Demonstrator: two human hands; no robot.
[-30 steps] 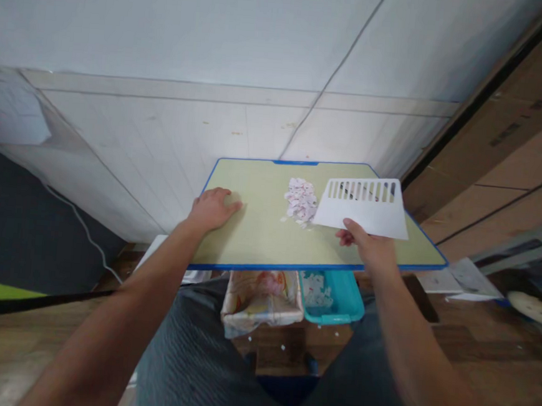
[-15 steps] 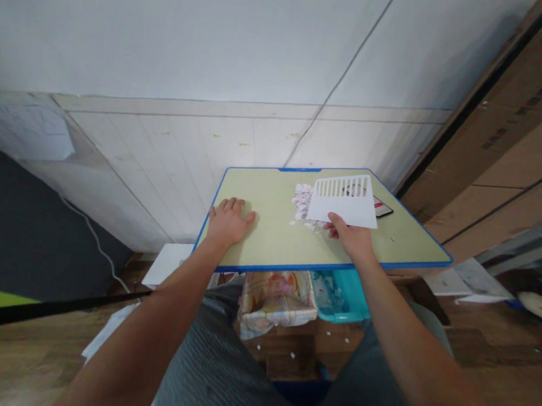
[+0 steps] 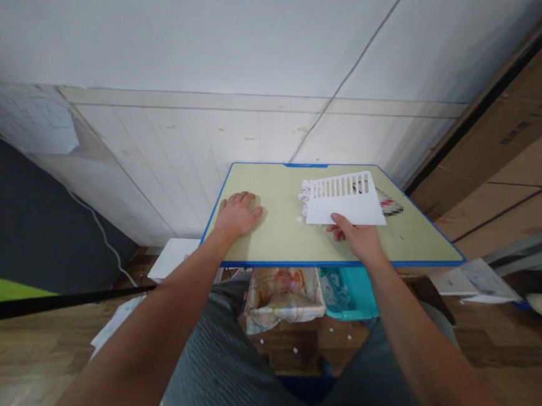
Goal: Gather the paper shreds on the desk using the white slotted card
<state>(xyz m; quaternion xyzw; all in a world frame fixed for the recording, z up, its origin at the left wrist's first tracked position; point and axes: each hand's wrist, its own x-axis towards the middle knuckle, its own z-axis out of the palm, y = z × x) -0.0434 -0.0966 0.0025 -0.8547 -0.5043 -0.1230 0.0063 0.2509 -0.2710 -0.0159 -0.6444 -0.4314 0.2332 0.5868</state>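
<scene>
My right hand (image 3: 353, 236) pinches the near edge of a white card (image 3: 340, 210), thumb on top and fingers underneath. A row of narrow slots is cut along the card's far part. The card is held over a pile of small paper scraps (image 3: 304, 196), most of it hidden beneath. On the left of the small table (image 3: 273, 228), my left hand (image 3: 238, 216) rests palm down with its fingers spread, holding nothing. Partly behind the card's right end lies a flat dark-edged object (image 3: 391, 206), blurred by pixelation.
Below the table's near edge stand a lined bin (image 3: 286, 307) and a turquoise basin (image 3: 352, 297) with scraps inside. A few white bits lie on the wooden floor. A wall rises behind the table, and large cardboard boxes (image 3: 529, 142) stand at the right.
The card has come slightly left over the scraps, covering more of the pile. My left hand stays flat on the table. The whole view has shifted a little.
</scene>
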